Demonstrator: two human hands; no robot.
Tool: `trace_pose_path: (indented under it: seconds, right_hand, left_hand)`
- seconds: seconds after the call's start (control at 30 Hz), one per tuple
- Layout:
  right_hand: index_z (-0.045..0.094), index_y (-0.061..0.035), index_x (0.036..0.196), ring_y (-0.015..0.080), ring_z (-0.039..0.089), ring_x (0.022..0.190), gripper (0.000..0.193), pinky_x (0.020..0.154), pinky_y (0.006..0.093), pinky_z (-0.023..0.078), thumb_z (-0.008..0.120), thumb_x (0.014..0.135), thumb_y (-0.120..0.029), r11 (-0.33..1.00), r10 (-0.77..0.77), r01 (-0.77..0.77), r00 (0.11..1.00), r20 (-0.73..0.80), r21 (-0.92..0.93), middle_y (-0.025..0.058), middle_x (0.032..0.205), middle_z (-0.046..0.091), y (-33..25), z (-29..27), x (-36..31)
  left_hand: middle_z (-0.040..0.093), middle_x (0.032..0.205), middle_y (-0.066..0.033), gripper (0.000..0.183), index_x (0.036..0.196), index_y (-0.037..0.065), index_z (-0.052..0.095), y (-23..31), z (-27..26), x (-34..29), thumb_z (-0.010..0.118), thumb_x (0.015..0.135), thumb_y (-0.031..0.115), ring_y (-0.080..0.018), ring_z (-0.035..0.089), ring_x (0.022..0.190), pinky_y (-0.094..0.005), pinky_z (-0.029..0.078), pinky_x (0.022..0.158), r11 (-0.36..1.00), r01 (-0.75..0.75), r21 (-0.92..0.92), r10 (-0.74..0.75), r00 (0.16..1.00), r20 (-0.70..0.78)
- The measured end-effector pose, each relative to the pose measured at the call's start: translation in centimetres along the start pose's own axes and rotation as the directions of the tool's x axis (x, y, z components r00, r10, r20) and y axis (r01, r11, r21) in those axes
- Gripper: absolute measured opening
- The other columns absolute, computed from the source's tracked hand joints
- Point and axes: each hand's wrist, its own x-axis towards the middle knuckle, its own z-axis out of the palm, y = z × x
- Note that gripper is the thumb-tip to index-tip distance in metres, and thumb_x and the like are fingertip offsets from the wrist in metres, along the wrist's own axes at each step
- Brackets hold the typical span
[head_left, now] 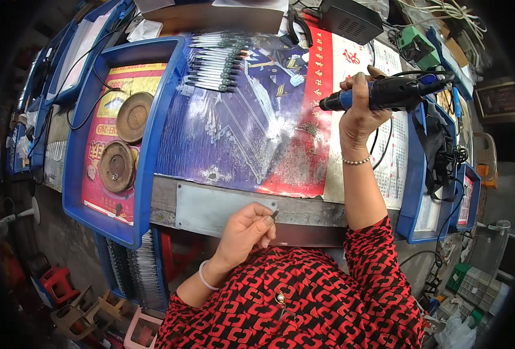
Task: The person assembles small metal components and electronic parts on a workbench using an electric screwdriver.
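Shirt (286, 299), left hand (249, 230) near bench edge (310, 221), open room beyond

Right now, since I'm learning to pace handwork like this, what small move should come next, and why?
Probably bring the black-and-blue handheld tool down toward the small dark piece: the left hand pinches that piece near the pale metal plate, while the right hand grips the tool apart from it, nose pointing left.
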Motion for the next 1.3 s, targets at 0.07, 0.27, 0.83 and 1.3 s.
trace_pose_path:
  seconds: [0.07,0.27,0.83,1.3]
  right_hand:
    - [0.051,0.0040,0.104,0.0147,0.059,0.062,0.033,0.060,0.0283,0.051,0.067,0.077,-0.005,0.998,0.037,-0.036,0.999,-0.019,0.043,0.0069,0.075,0.058,-0.4,0.4,-0.2]
    - [0.044,0.0019,0.110,0.0175,0.053,0.061,0.034,0.059,0.0331,0.048,0.057,0.081,-0.009,0.968,0.099,-0.099,0.995,0.014,0.231,0.0083,0.070,0.051,-6.5,1.2,-1.9]
    - [0.042,-0.0089,0.119,0.0156,0.048,0.057,0.052,0.056,0.0313,0.041,0.065,0.080,-0.036,0.941,0.059,-0.151,0.955,0.292,0.302,0.0034,0.069,0.047,-15.4,-0.3,-7.9]
    - [0.044,-0.0058,0.120,0.0136,0.046,0.057,0.051,0.058,0.0297,0.039,0.062,0.082,-0.036,0.936,-0.074,-0.023,0.963,0.261,0.351,0.0029,0.070,0.046,-18.1,-2.5,-9.5]
  left_hand:
    - [0.057,0.072,-0.0044,0.013,0.098,0.003,0.051,0.5,0.1,0.3,0.051,0.093,0.015,-0.0068,0.049,0.054,-0.0176,0.040,0.050,0.996,-0.001,-0.089,-0.001,1.000,-0.019]
    - [0.057,0.069,-0.0053,0.018,0.104,0.003,0.052,1.1,1.0,2.7,0.051,0.092,0.017,-0.0072,0.049,0.052,-0.0179,0.039,0.046,0.973,-0.065,-0.220,0.041,0.993,-0.110]
    - [0.055,0.066,-0.0010,0.028,0.092,0.005,0.056,0.9,2.9,3.6,0.052,0.091,0.033,-0.0078,0.045,0.048,-0.0195,0.033,0.043,0.952,-0.042,-0.305,0.055,0.998,0.033]
    - [0.057,0.076,-0.0033,0.034,0.103,0.002,0.056,-1.3,1.9,1.7,0.054,0.089,0.034,-0.0083,0.044,0.053,-0.0209,0.034,0.048,0.855,0.086,-0.511,-0.026,0.992,0.123]
